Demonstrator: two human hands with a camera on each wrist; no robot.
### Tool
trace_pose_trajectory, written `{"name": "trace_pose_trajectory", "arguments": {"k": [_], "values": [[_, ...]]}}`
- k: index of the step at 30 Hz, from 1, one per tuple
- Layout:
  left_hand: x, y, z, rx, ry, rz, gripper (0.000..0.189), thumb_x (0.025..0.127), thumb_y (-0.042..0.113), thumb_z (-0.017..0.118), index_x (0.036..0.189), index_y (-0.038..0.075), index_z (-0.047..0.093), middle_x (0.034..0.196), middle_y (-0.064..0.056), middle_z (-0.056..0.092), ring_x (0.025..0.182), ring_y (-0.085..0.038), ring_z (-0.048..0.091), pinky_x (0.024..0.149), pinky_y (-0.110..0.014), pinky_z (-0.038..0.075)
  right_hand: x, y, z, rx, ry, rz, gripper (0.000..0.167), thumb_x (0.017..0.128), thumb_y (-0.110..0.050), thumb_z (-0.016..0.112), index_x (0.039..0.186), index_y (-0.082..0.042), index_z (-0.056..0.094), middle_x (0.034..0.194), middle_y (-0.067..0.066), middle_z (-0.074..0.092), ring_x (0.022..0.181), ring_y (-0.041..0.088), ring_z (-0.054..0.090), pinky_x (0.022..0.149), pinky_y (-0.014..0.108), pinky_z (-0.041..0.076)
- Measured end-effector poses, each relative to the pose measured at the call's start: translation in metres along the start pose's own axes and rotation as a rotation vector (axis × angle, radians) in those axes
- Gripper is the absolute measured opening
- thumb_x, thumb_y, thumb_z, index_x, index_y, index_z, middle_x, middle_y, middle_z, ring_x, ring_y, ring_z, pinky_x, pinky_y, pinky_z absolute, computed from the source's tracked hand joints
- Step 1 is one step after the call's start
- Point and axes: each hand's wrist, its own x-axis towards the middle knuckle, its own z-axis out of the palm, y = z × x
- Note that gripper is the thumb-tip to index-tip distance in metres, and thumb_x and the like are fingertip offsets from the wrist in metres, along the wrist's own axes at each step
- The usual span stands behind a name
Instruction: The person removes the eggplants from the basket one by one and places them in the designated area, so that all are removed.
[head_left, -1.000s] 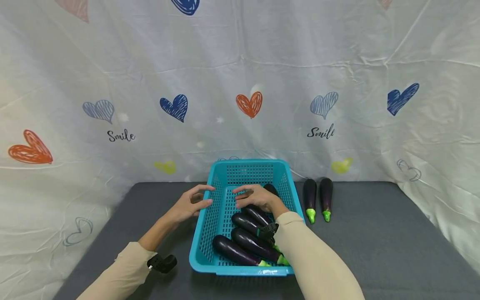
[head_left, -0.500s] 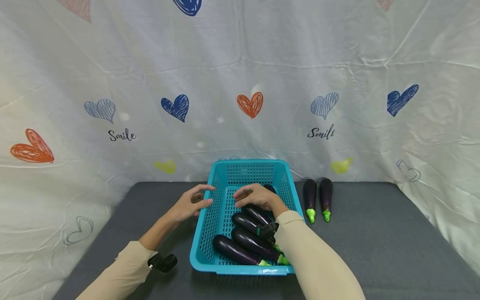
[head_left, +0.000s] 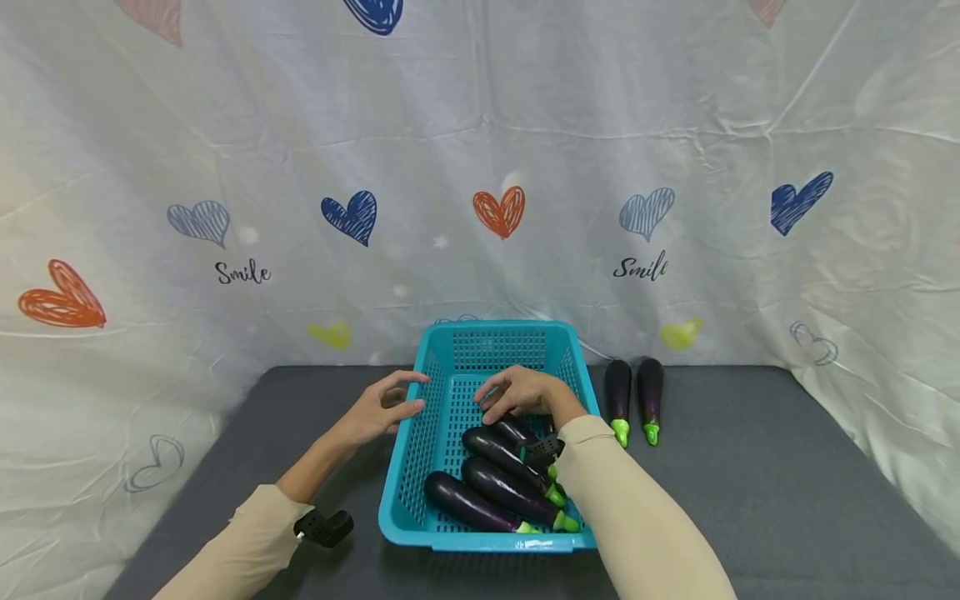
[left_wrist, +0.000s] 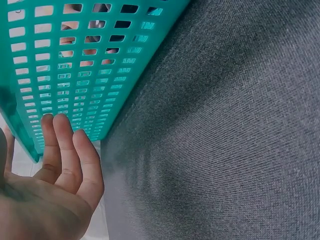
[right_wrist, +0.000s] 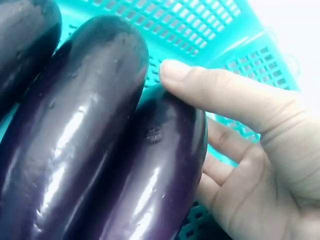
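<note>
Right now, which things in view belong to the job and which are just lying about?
Job, it seems: right hand, the eggplant it grips, basket, other eggplants inside, left hand.
Lying about, role unclear: two loose eggplants; backdrop, merely setting.

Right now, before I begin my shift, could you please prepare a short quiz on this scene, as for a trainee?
1. How many eggplants lie outside the basket?
2. Relative to the curtain, their green stem ends point: a) toward it; b) away from it.
3. True or false: the left hand holds an eggplant.

Key:
1. Two, on the gray table.
2. b.
3. False; it is at the basket's left side. The right hand touches an inner eggplant.
</note>
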Motion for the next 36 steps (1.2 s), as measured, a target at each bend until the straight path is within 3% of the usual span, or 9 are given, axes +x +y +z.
{"name": "trace_pose_trajectory", "arguments": {"k": [5, 10, 15, 19, 24, 28, 36], "values": [[0.000, 0.002, 0.000, -0.002, 0.007, 0.001, 0.046, 0.102, 0.030, 0.067, 0.145, 0.020, 0.054, 0.129, -0.017, 0.059, 0.109, -0.032, 0.059, 0.085, -0.051, 0.053, 0.001, 0.001, 0.004, 0.020, 0.037, -0.043, 0.047, 0.089, -0.001, 0.079, 0.133, 0.005, 0.062, 0.133, 0.023, 0.061, 0.112, 0.025, 0.064, 0.098, 0.048, 0.047], [0.000, 0.000, 0.001, -0.013, 0.003, 0.004, 0.045, 0.102, 0.029, 0.066, 0.145, 0.020, 0.054, 0.133, -0.018, 0.056, 0.110, -0.033, 0.058, 0.084, -0.050, 0.053, 0.006, 0.005, 0.012, -0.003, 0.143, -0.120, 0.044, 0.091, -0.007, 0.078, 0.131, 0.004, 0.065, 0.130, 0.018, 0.064, 0.116, 0.027, 0.062, 0.101, 0.052, 0.044], [-0.001, -0.001, 0.001, -0.016, -0.010, 0.017, 0.046, 0.103, 0.029, 0.065, 0.146, 0.018, 0.053, 0.134, -0.020, 0.055, 0.111, -0.033, 0.058, 0.084, -0.050, 0.053, 0.014, 0.013, 0.016, -0.017, 0.262, -0.156, 0.033, 0.091, -0.012, 0.080, 0.120, 0.002, 0.073, 0.116, 0.007, 0.071, 0.105, 0.023, 0.064, 0.091, 0.046, 0.050], [0.000, -0.001, 0.001, -0.021, -0.007, 0.015, 0.046, 0.103, 0.029, 0.066, 0.145, 0.019, 0.053, 0.134, -0.019, 0.055, 0.109, -0.033, 0.058, 0.083, -0.049, 0.053, 0.018, 0.016, 0.015, -0.020, 0.305, -0.171, 0.026, 0.091, -0.013, 0.080, 0.112, 0.000, 0.077, 0.110, 0.003, 0.071, 0.098, 0.020, 0.064, 0.082, 0.040, 0.050], [0.000, 0.000, 0.000, -0.024, -0.002, 0.007, 0.046, 0.102, 0.030, 0.066, 0.145, 0.019, 0.053, 0.139, -0.020, 0.053, 0.116, -0.035, 0.057, 0.086, -0.052, 0.053, 0.019, 0.015, 0.013, -0.021, 0.301, -0.164, 0.025, 0.091, -0.014, 0.081, 0.111, 0.000, 0.078, 0.108, 0.002, 0.072, 0.096, 0.020, 0.063, 0.079, 0.037, 0.049], [-0.001, 0.000, 0.001, -0.019, -0.005, 0.007, 0.047, 0.102, 0.030, 0.066, 0.146, 0.018, 0.053, 0.140, -0.021, 0.051, 0.118, -0.036, 0.056, 0.087, -0.053, 0.053, 0.015, 0.012, 0.010, -0.029, 0.253, -0.150, 0.030, 0.090, -0.011, 0.081, 0.116, 0.002, 0.075, 0.110, 0.004, 0.073, 0.102, 0.021, 0.064, 0.086, 0.041, 0.050], [-0.001, 0.000, 0.000, -0.022, -0.008, 0.009, 0.046, 0.102, 0.030, 0.066, 0.146, 0.020, 0.053, 0.138, -0.019, 0.053, 0.116, -0.035, 0.057, 0.086, -0.053, 0.053, 0.009, 0.003, 0.003, -0.020, 0.131, -0.030, 0.050, 0.087, -0.010, 0.084, 0.133, -0.003, 0.066, 0.136, 0.016, 0.058, 0.124, 0.031, 0.055, 0.097, 0.047, 0.048]]}}
